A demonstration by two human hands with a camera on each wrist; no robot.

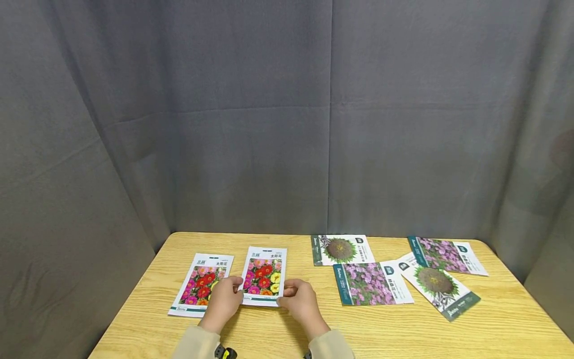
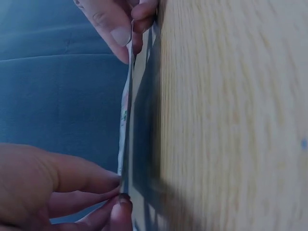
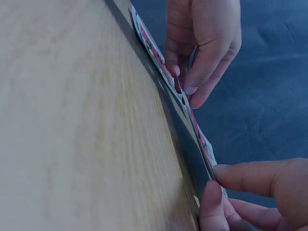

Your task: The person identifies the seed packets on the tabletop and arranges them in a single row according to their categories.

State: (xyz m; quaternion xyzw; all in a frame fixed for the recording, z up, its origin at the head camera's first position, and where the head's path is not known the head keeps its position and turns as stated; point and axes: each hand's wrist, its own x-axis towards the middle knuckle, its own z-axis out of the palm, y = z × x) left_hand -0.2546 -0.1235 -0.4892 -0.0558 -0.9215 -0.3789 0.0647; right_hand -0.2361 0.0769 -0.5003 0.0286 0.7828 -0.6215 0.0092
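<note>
A white seed packet [image 1: 263,277] with red, pink and yellow flowers is held by its lower side edges. My left hand [image 1: 225,302] pinches its left edge, my right hand [image 1: 301,305] its right edge. Both wrist views show the packet [image 2: 124,110] edge-on, thumb and fingers on either side, a little above the wood with a shadow below. A matching seed packet [image 1: 194,286] lies to the left, partly hidden behind my left hand.
On the right of the wooden table [image 1: 358,329] lie two purple-flower packets [image 1: 370,284] [image 1: 444,257] and two packets with a brown, green-fringed flower head [image 1: 341,250] [image 1: 436,281]; some overlap. A grey curtain [image 1: 251,149] hangs behind the table.
</note>
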